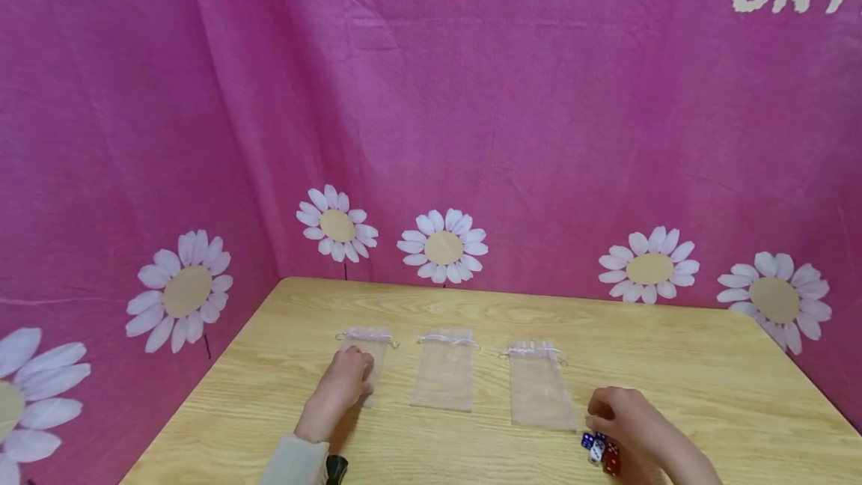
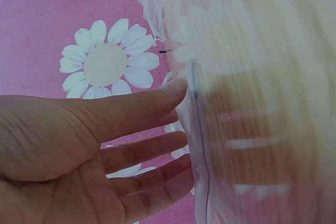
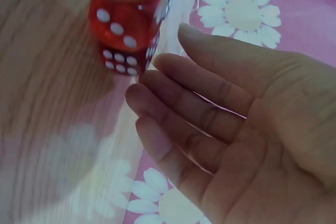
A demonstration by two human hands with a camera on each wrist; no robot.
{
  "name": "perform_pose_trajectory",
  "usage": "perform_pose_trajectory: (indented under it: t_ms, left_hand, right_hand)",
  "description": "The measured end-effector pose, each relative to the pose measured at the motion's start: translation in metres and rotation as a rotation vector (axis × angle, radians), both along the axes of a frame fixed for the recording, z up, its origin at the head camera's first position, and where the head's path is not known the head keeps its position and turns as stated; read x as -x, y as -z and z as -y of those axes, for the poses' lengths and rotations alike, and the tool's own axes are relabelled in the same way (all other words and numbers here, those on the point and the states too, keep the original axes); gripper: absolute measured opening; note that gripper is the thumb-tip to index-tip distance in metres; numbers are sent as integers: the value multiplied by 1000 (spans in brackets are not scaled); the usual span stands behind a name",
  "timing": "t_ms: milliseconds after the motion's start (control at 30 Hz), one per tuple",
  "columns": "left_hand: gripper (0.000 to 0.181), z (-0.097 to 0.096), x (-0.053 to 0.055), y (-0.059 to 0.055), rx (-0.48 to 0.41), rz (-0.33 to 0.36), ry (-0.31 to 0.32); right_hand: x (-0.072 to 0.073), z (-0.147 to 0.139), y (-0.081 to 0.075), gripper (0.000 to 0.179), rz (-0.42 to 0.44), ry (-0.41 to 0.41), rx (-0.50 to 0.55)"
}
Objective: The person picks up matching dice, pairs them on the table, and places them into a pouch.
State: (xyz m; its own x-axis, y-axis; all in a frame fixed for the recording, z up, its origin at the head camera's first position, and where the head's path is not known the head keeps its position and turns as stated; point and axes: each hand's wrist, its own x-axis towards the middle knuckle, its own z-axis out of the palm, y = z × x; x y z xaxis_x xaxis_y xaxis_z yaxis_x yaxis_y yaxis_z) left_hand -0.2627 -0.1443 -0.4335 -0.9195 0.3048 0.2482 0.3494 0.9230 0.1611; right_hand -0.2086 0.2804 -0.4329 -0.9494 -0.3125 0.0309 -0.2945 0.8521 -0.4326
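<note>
My left hand (image 1: 342,382) is over the leftmost sheer white drawstring pouch (image 1: 376,356), covering part of it. In the left wrist view its thumb and fingers are slightly bent, with the tips at the edge of the pouch (image 2: 202,182); no firm grip shows. My right hand (image 1: 628,419) is just beside a small cluster of dice, fingers loosely bent and nothing between them. Red dice (image 1: 611,462), a white die (image 1: 595,451) and blue dice (image 1: 588,440) sit close together. In the right wrist view a red die (image 3: 126,14) appears close to the fingertips.
Two more sheer pouches lie flat on the wooden table (image 1: 471,447): a middle pouch (image 1: 442,373) and a right pouch (image 1: 541,391). A pink curtain (image 1: 512,133) with daisies hangs behind the table and at its left. A dark object (image 1: 336,468) shows by the left sleeve.
</note>
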Motion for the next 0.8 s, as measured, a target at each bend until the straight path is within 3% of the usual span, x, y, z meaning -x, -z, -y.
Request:
perform_pose_trajectory:
  t_ms: [233,800]
  left_hand:
    - [24,-1,-1,0,27,80,-46]
    - [21,-1,-2,0,-21,60,-38]
  right_hand:
    - [-1,-9,-5,10,37,-43,-22]
    - [-2,-16,-3,11,76,-104,5]
